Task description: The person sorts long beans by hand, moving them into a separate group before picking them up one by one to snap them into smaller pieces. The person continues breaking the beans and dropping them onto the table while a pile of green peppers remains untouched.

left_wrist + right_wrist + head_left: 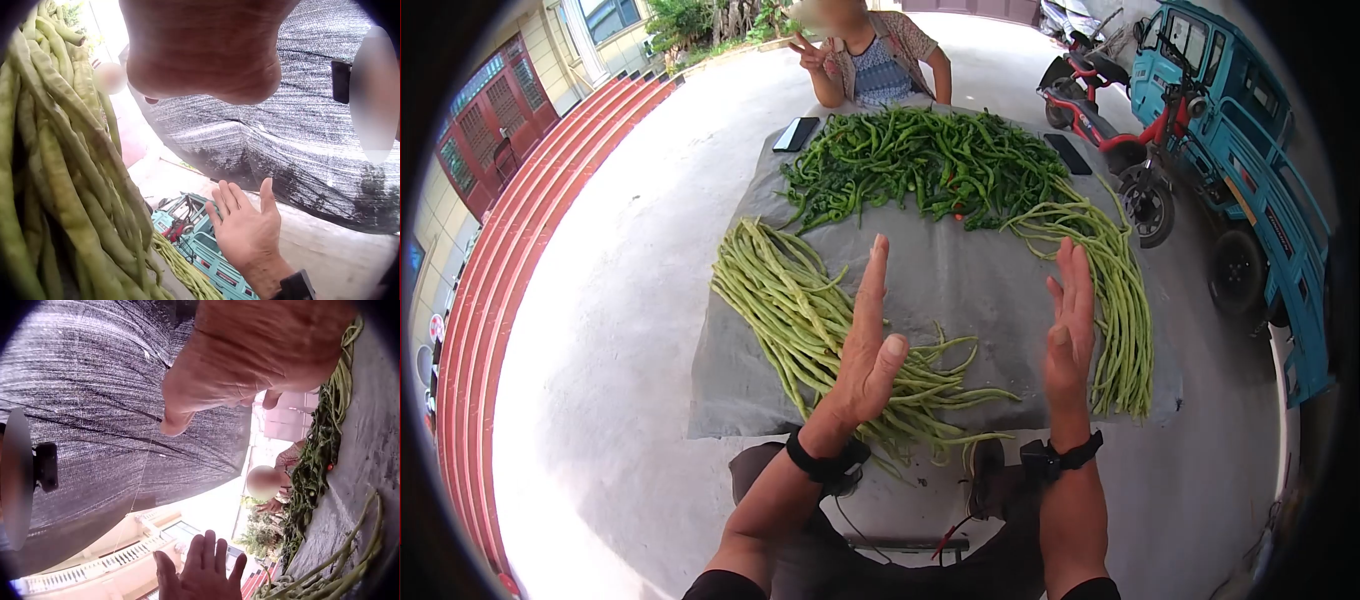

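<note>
Both hands are raised over the grey-covered table (960, 270), palms turned toward each other, fingers straight, holding nothing. My left hand (868, 345) is above the left bundle of long pale green beans (785, 295); in the left wrist view those beans (69, 162) fill the left side. My right hand (1072, 325) stands just left of the right bean bundle (1122, 310). A wide heap of green peppers (920, 160) covers the table's far part. The right wrist view shows my left hand (203, 572) with fingers spread; the left wrist view shows my right hand (247, 231) open.
Across the table a person (885, 60) holds up one hand. One phone (796, 134) lies at the far left of the table, another (1068, 154) at the far right. A red scooter (1110, 130) and a blue three-wheeled truck (1250, 150) stand right. Red steps (530, 210) run along the left.
</note>
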`<state>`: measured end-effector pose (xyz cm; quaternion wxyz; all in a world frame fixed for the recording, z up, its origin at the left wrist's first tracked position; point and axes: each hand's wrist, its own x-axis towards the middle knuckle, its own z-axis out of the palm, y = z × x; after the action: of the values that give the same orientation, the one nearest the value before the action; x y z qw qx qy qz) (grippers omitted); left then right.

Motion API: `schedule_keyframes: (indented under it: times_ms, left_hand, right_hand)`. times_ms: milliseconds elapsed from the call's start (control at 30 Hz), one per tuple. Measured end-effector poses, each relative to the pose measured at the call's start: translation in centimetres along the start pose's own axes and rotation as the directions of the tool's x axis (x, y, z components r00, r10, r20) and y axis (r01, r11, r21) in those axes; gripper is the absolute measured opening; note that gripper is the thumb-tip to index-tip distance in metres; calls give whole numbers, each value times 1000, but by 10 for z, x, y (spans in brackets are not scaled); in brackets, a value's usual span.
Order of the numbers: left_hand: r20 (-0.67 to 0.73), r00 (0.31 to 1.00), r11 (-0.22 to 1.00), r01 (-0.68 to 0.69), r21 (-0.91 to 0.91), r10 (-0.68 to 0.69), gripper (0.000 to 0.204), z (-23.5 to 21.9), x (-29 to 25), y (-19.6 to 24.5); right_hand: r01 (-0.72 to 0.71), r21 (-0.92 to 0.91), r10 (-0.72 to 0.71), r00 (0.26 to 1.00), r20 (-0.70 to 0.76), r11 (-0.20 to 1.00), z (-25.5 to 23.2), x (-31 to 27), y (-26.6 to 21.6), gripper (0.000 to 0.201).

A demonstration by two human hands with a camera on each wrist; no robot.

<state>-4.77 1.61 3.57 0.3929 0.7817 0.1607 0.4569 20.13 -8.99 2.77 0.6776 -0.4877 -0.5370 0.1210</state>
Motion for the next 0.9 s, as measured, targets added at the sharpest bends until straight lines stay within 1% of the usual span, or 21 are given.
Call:
schedule_keyframes:
  times_ms: [100,200,300,600,700,900]
  left_hand:
    - [10,1000,1000,-21,3,21,100,0,1,0]
    - [6,1000,999,12,37,-13,105,0,0,-2]
    - [9,1000,1000,-21,9,21,99,0,1,1]
    - [16,1000,1000,-17,14,17,100,1,1,0]
    - [14,1000,999,11,39,-12,106,1,0,-2]
    - [16,1000,999,14,44,-14,106,1,1,-2]
  right_hand:
    - [2,-12,-2,1000,1,1000,1,0,0,114]
    - [3,-4,-3,1000,-3,1000,-1,-1,5,114]
    - [2,-6,-2,1000,-2,1000,-1,0,4,113]
    - [-8,1,8,1000,8,1000,-1,-1,3,113]
    - [-5,6,5,1000,6,1000,0,-1,3,113]
    - [-7,17,7,1000,0,1000,-1,-1,1,113]
